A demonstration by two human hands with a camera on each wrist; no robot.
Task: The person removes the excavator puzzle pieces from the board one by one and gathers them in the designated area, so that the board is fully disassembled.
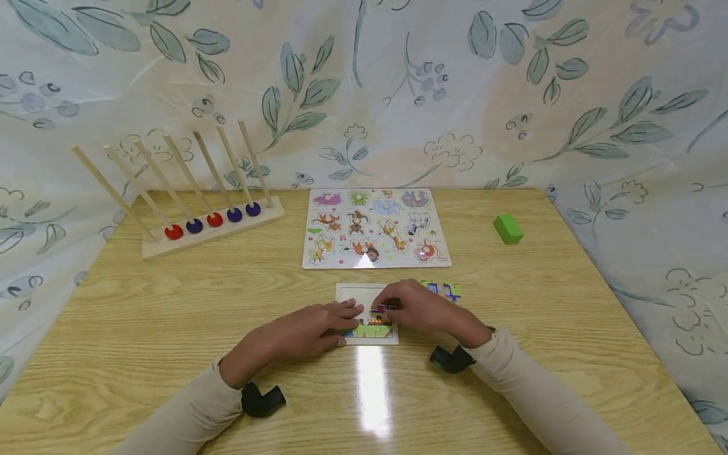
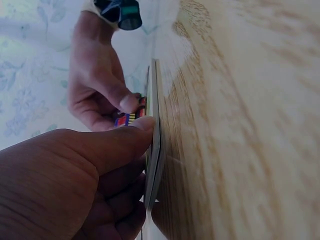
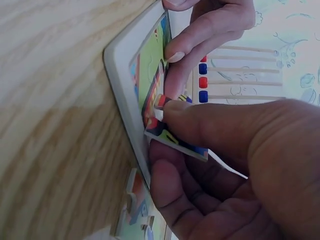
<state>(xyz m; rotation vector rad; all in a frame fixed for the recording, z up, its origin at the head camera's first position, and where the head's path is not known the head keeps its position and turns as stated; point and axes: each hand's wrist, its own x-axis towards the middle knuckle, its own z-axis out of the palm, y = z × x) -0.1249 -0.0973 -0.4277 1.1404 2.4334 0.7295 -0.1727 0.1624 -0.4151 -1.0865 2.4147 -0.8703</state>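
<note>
A small jigsaw tray (image 1: 349,292) with a pale rim lies on the table, its near part filled with joined pieces of a green and orange picture (image 1: 370,330). My left hand (image 1: 309,328) rests on the tray's left side, fingers fairly straight and the thumb at the near rim. Over the right half, my right hand (image 1: 418,305) pinches a colourful puzzle piece (image 3: 175,142) between thumb and fingers. That piece is tilted against the picture, and fingers hide part of it. Several loose puzzle pieces (image 1: 452,291) lie just beyond the right hand.
Behind the tray lies an animal peg puzzle board (image 1: 376,260). A wooden stand (image 1: 250,225) with upright rods and red and blue beads is at the back left. A green block (image 1: 508,229) sits at the back right. Patterned cloth hangs behind the table.
</note>
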